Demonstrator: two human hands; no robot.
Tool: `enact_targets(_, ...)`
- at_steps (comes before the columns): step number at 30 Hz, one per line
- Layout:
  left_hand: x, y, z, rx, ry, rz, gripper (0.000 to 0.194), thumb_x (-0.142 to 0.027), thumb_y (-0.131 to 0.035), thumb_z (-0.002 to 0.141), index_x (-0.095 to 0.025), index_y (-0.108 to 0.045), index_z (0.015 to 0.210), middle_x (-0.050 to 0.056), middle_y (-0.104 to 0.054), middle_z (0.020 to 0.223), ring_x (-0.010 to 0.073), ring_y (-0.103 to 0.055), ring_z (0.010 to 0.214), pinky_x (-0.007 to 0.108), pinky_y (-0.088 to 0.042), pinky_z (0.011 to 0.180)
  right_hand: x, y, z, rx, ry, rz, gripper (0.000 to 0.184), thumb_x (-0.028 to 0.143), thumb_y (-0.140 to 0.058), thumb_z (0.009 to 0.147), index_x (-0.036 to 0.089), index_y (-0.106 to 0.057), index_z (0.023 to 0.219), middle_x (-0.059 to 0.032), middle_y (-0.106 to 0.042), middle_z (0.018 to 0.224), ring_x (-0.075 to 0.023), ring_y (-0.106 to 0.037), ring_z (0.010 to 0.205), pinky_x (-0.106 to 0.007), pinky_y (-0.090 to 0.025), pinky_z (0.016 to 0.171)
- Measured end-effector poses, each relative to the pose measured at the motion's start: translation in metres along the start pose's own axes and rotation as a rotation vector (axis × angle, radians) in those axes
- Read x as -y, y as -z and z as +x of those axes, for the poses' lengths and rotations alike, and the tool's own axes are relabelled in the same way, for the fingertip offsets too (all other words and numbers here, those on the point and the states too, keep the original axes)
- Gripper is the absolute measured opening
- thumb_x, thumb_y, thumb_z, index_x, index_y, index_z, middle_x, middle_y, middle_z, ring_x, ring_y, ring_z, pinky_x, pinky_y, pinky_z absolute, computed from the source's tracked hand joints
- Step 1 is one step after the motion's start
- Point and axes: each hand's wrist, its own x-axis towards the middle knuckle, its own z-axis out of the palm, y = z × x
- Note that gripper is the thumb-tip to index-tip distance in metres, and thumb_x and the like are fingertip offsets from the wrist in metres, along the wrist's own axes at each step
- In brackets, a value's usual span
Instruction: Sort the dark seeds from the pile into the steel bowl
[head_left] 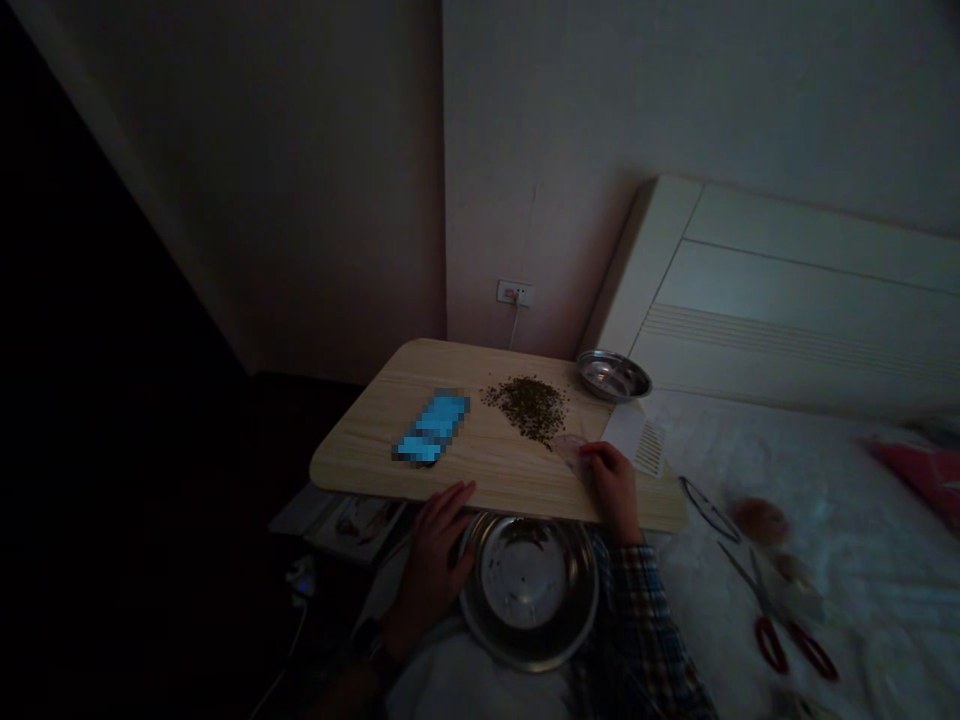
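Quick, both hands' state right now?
Left hand: open, at the tabletop's near edge.
Right hand: closed, apparently pinching a clear piece.

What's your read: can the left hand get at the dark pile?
Probably yes: the left hand looks empty near the board, with bare wood between it and the dark pile; the blue-lit device lies off to the left.

Dim, murky; floor (187,560) left of tabletop (375,440) is near black. Blue screen (433,428) toward its left edge glows, pixelated. Faint glints on bowl (529,650) by front edge.
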Motion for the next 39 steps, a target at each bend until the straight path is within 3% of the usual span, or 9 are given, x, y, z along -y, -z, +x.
enact_targets(8,0.0,0.0003,0.0003,-0.002,-0.001,0.0,0.023,-0.013,-0.049,0.083,-0.021,-0.059,0.101,0.006,-0.043,0.143,0.0263,-0.035,0.135,0.054,-0.028,0.111,0.005,0.0003,-0.0005,0.028,0.009,0.018,0.024,0.025,-0.046,0.076,0.018,-0.068,0.083,-0.0055,-0.07,0.082,-0.0218,-0.059,0.077,-0.032,-0.042,0.074)
enact_targets(39,-0.001,0.0001,0.0008,-0.018,0.003,-0.001,0.025,-0.012,-0.05,0.082,-0.022,-0.06,0.103,0.006,-0.045,0.142,0.0266,-0.036,0.134,0.054,-0.028,0.111,0.0073,0.0002,-0.0008,0.062,0.02,0.034,0.023,0.025,-0.047,0.076,0.018,-0.068,0.082,-0.0056,-0.07,0.083,-0.0222,-0.059,0.08,-0.033,-0.042,0.076)
